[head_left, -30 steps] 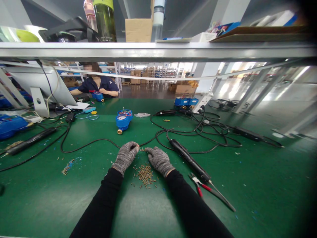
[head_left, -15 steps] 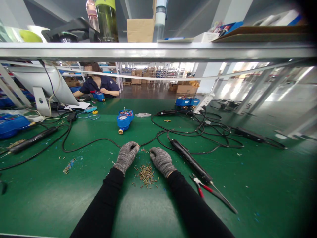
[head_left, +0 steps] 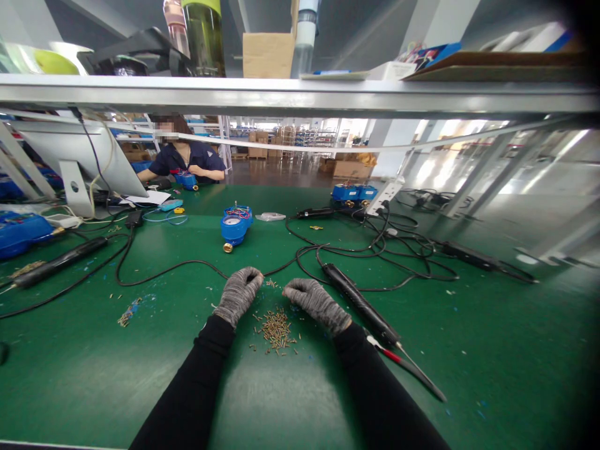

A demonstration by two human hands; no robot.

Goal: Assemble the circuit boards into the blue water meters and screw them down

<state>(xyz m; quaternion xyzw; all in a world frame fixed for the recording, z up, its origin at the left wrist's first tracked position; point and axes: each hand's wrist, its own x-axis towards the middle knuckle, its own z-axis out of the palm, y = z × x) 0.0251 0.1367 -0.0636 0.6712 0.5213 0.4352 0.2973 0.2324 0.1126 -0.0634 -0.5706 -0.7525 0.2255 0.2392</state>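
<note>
Both my hands wear grey knitted gloves and rest low over the green table. My left hand (head_left: 240, 295) has its fingers pinched together beside a few small loose screws (head_left: 272, 284); anything between the fingertips is too small to make out. On the other side of those screws, my right hand (head_left: 315, 302) is closed too, thumb and fingers together, and its contents are hidden. A pile of brass-coloured screws (head_left: 276, 330) lies between my wrists. Beyond my left hand stands a blue water meter (head_left: 235, 226) with a brass fitting and thin wires on top.
A black electric screwdriver (head_left: 360, 303) lies right of my right hand, with red-handled pliers (head_left: 403, 361) partly under my sleeve. Black cables (head_left: 375, 250) tangle behind. Another screwdriver (head_left: 60, 262) is at left. A metal shelf (head_left: 300, 97) spans above. A co-worker (head_left: 187, 156) sits opposite.
My right forearm and wrist have swung outward to the right, covering more of the pliers. The right fingertips stay near the small screws. My left hand has hardly moved.
</note>
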